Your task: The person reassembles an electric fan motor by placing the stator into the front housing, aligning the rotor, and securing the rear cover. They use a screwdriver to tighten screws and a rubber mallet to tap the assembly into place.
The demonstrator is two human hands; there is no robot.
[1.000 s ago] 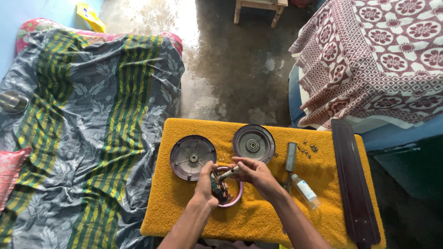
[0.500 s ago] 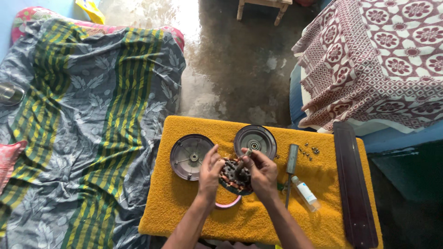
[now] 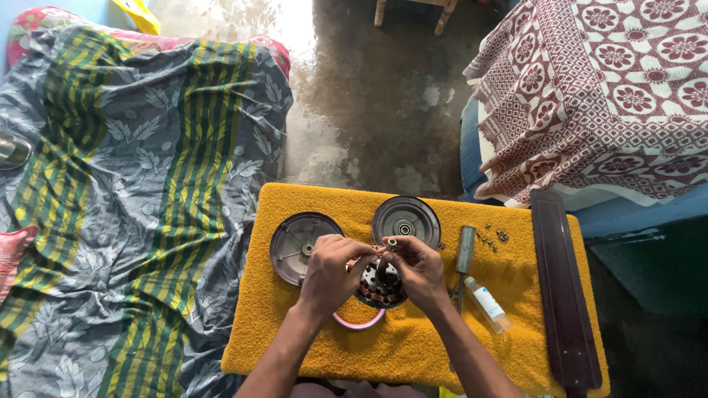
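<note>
Both hands have lifted the dark round motor core wound with copper coils (image 3: 380,284) off the pink plastic ring (image 3: 359,320), where it sat a second ago; it is now held just above the ring, over the middle of the yellow towel-covered table (image 3: 310,346).

Left hand (image 3: 332,269): fingers curled around the core's left edge, closed on it. Right hand (image 3: 417,269): fingers wrapped over the right edge and top, thumb and forefinger near the short metal shaft that sticks up from the core's centre. Grip firm on both sides, core roughly level.

Behind the hands, two round grey metal motor covers lie flat on the towel: one to the left (image 3: 299,247), one to the right (image 3: 406,220) with a bearing at its centre. Right of the hands: a grey-handled screwdriver (image 3: 464,254), a small clear plastic bottle (image 3: 488,302), a scatter of small screws (image 3: 493,237). A long dark brown fan blade (image 3: 564,295) lies along the table's right edge.
</note>
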